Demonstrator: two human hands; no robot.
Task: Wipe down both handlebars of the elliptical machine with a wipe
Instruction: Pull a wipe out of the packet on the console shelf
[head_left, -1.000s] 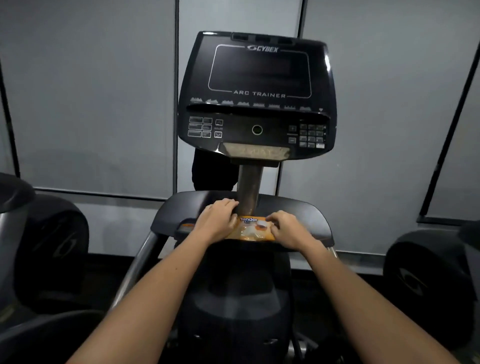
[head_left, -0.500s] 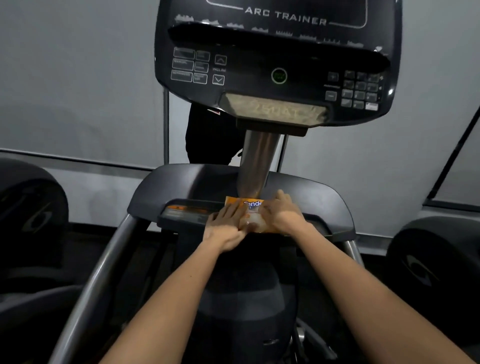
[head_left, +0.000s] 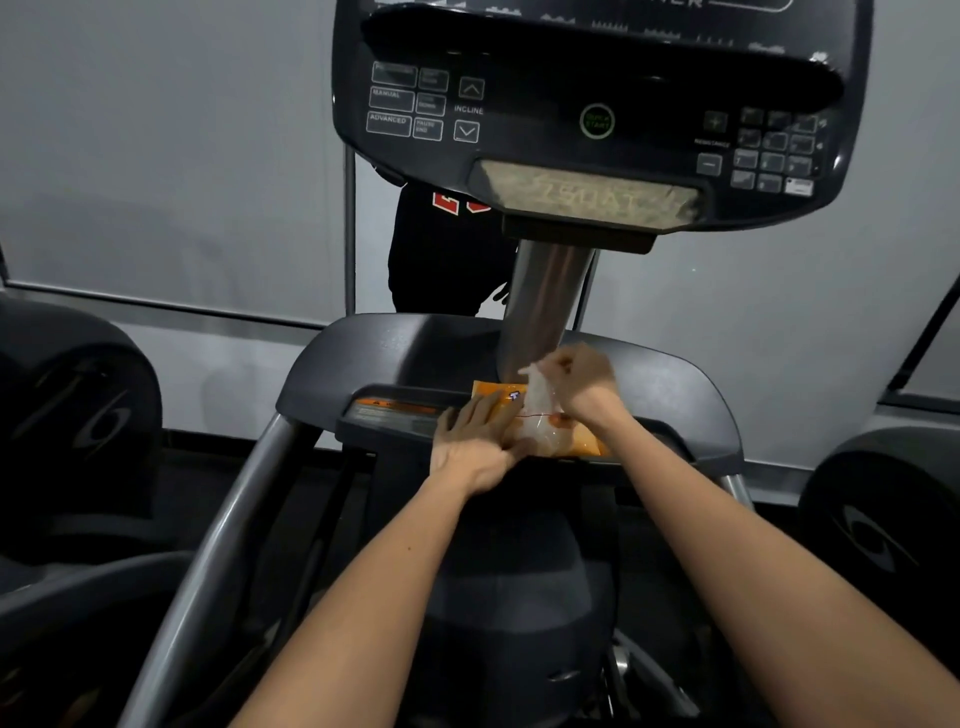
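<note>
Pinching the seemingly soft, light wipe (head_left: 540, 415) by its top with right hand (head_left: 579, 382); pressing pack (head_left: 584, 446) down with flat left hand (head_left: 475, 441).

A flat orange plastic wipe packet (head_left: 584, 442) lies on the dark grey plastic ledge (head_left: 675, 387) below the black button console (head_left: 597, 119). The left hand (head_left: 475, 441) presses it down with straight fingers. The right hand (head_left: 579, 379) pinches a translucent white wipe (head_left: 540, 415), seemingly half out of the packet. A grey metal handlebar (head_left: 228, 525) slopes down at left.
</note>
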